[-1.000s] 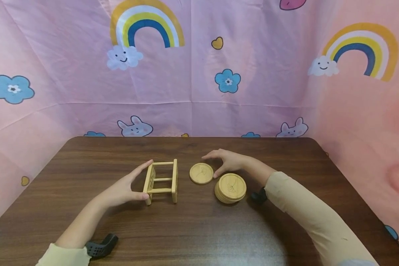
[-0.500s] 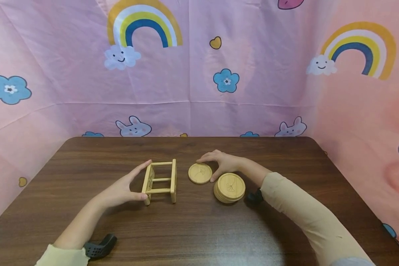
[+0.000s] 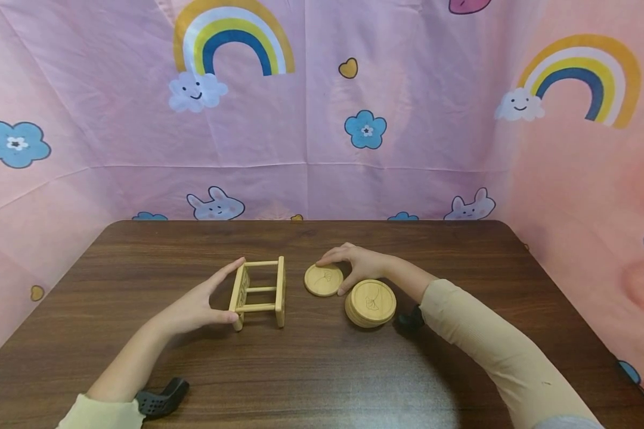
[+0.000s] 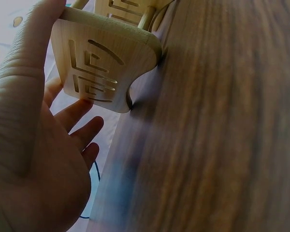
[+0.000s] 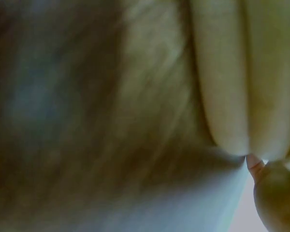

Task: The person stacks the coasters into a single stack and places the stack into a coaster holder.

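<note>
A light wooden coaster holder (image 3: 281, 292), two slotted end panels joined by rods, stands left of centre on the table. My left hand (image 3: 190, 307) grips its left panel (image 4: 96, 63), thumb at the near edge and fingers at the far edge. My right hand (image 3: 362, 262) reaches over a round wooden coaster (image 3: 322, 281) with a carved leaf design lying flat on the table. Thumb and fingertips pinch its rim. Close below that hand is a stack of similar coasters (image 3: 372, 302), whose rounded edges (image 5: 222, 87) fill the right of the right wrist view.
The dark wood-grain table (image 3: 279, 381) carries these things. A pink and lilac cloth (image 3: 322, 131) printed with rainbows and flowers hangs behind and at the sides. Black wrist devices (image 3: 163, 398) sit under both wrists.
My right hand has moved slightly left and brought its fingertips and thumb onto the single coaster's rim. The left hand and the holder have stayed still, apart from a small view shift.
</note>
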Motion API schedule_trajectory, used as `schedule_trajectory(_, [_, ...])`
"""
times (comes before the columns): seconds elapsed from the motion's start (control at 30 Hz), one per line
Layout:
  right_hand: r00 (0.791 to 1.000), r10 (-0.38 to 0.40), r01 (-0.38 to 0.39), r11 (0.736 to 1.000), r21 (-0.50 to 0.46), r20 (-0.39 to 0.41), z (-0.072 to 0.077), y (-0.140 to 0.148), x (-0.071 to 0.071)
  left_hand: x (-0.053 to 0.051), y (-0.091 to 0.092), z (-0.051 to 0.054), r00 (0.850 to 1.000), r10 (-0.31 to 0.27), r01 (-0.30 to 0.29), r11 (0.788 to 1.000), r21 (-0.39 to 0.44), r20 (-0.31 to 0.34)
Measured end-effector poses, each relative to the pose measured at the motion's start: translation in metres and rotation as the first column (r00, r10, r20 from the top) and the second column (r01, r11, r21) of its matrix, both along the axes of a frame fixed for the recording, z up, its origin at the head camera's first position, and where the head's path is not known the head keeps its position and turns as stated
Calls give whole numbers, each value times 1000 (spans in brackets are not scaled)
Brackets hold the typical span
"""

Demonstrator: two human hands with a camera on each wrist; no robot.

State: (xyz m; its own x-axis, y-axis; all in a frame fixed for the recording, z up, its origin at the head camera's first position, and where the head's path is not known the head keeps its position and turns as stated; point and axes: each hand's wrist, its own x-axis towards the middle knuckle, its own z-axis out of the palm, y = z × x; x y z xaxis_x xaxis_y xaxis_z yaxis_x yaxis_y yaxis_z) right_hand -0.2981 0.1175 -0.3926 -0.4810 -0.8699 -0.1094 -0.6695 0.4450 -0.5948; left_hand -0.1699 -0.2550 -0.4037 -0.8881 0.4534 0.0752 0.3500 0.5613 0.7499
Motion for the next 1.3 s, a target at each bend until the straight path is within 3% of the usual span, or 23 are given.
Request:
schedule_trajectory(0.77, [999,-46,45,993,-107,-13,0,6,1,1,1,2,1000,11,-11,1000,12,5])
schedule_trajectory(1.3, [991,-130,123,964,-236,-15,6,20,2,1,1,2,1000,3,-3,1000,17,-5])
